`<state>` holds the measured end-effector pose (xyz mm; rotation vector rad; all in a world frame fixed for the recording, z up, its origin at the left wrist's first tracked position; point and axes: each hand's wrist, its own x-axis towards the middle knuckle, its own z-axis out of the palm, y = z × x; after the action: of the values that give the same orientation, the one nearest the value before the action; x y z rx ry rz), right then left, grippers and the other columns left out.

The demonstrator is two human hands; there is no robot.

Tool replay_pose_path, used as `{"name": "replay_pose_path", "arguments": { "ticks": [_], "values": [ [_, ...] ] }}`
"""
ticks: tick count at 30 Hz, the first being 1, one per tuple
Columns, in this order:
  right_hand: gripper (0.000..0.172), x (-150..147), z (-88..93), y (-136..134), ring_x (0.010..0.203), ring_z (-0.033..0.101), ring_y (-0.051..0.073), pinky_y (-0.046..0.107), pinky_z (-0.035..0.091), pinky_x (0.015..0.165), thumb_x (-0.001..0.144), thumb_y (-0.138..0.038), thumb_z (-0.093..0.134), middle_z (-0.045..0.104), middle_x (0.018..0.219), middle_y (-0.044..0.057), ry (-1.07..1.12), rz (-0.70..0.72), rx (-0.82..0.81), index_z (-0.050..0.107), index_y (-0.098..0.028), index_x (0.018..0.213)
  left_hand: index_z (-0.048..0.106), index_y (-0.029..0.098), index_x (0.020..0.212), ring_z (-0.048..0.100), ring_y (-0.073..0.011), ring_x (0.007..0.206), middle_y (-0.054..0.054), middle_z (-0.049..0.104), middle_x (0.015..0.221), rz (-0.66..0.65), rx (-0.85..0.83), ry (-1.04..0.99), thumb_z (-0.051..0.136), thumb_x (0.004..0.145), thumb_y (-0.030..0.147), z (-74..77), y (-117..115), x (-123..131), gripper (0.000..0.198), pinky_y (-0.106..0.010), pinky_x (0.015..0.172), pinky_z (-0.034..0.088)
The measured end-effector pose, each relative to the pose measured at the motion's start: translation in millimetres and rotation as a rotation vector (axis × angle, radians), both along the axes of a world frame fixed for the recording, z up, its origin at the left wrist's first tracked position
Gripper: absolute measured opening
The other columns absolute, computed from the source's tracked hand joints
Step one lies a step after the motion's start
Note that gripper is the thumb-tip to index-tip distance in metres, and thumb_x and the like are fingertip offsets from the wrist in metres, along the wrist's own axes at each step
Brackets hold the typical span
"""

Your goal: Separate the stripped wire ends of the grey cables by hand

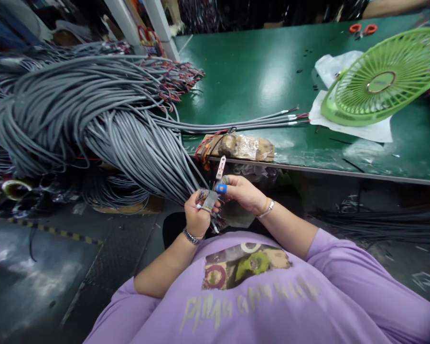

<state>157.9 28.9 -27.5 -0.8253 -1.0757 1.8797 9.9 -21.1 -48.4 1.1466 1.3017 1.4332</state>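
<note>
My left hand (198,217) is closed around the ends of several grey cables, with thin coloured wires (215,222) sticking out beside its fingers. A grey wrap (209,201) covers part of that hand's fingers. My right hand (246,193) meets it in a pinch at the wire tips. It wears blue tape (221,188) on one digit, and what lies between its fingertips is too small to make out. The thick bundle of grey cables (143,148) runs from the bench down to my left hand. A white tag (221,167) shows just above my fingertips.
On the green bench (236,62) lie a few separate cables (236,126), a taped wooden block (251,147) at the front edge, a green fan (383,81) on white paper, and orange-handled scissors (362,31). Another person's arm (397,7) shows at the far edge.
</note>
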Motion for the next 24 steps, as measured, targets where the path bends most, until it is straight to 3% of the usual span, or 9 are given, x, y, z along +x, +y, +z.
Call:
{"name": "replay_pose_path", "arguments": {
  "ticks": [7,13,24],
  "values": [
    [0.037,-1,1.6,3,0.058,0.051,0.009,0.023,0.041,0.057,0.063,-0.043,0.082,0.06,0.063,-0.002,-0.133,0.036,0.145,0.06,-0.014,0.069,0.061,0.015,0.06,0.056,-0.0094,0.04,-0.002,0.064,0.051,-0.288,-0.167,0.111,0.073,0.074,0.034,13.8,4,-6,0.027,-0.018,0.039,0.04],
    [0.044,1,0.1,2,0.053,0.045,0.006,0.021,0.037,0.054,0.055,-0.046,0.085,0.057,0.059,-0.004,-0.119,-0.059,0.042,0.059,-0.013,0.067,0.061,0.015,0.06,0.055,-0.008,0.04,-0.001,0.065,0.052,-0.217,-0.147,0.003,0.068,0.08,0.039,10.2,5,-7,0.032,-0.017,0.039,0.036],
    [0.046,-2,6.2,2,0.054,0.049,0.008,0.022,0.036,0.052,0.055,-0.046,0.085,0.058,0.062,-0.004,-0.05,0.038,-0.056,0.057,-0.015,0.074,0.061,0.015,0.062,0.056,-0.008,0.04,-0.001,0.066,0.054,-0.205,-0.145,0.005,0.068,0.079,0.038,5.5,3,-5,0.03,-0.017,0.039,0.036]
  ]
}}
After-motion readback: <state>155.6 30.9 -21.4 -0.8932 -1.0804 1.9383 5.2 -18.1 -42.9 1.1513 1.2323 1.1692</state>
